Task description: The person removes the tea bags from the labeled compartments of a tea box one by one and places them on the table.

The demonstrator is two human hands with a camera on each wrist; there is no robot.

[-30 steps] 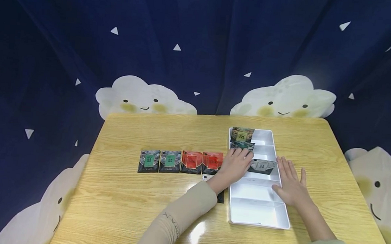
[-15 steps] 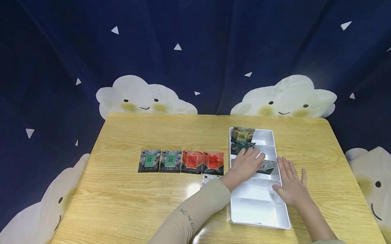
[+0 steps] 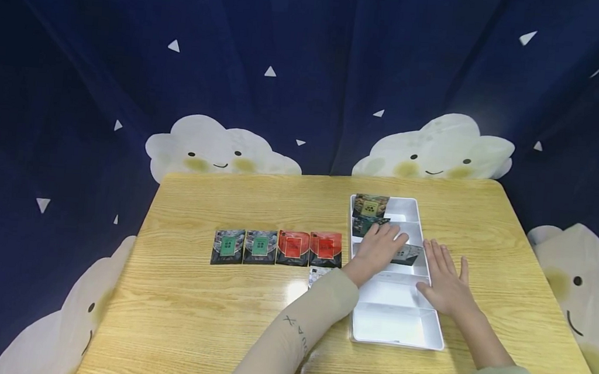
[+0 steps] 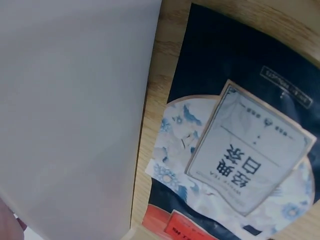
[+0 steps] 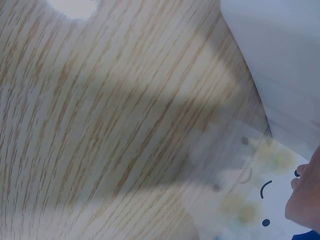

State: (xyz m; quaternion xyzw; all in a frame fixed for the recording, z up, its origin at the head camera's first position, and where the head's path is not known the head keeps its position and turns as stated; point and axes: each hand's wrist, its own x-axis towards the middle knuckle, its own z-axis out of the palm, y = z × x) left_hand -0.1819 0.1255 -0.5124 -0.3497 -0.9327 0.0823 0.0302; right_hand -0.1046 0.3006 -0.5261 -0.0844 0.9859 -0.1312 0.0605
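A white tray point(image 3: 396, 329) with several compartments stands right of the table's middle. My left hand point(image 3: 373, 251) reaches over its third compartment from the back, fingers fairly straight, fingertips by the divider. A dark green tea packet point(image 3: 364, 227) lies in the second compartment, just beyond those fingers. Partly behind the hand is a grey tea packet point(image 3: 409, 255), in the third. The rearmost compartment contains a brown tea packet point(image 3: 370, 206) with a yellow-green label. My right hand point(image 3: 446, 283) lies spread against the tray's right wall, holding nothing. Fingertip contact under the left hand is hidden.
Left of the tray, two green-labelled tea packets point(image 3: 244, 247) and two red tea packets point(image 3: 309, 248) form a row on the wooden table point(image 3: 189, 319). A white tea packet point(image 4: 240, 135) lies beside the tray's left wall, mostly under my left sleeve in the head view.
My left hand has shifted right and slightly toward me, from the green packet to over the grey packet's left part, uncovering more of the green one. The right hand stays in place.
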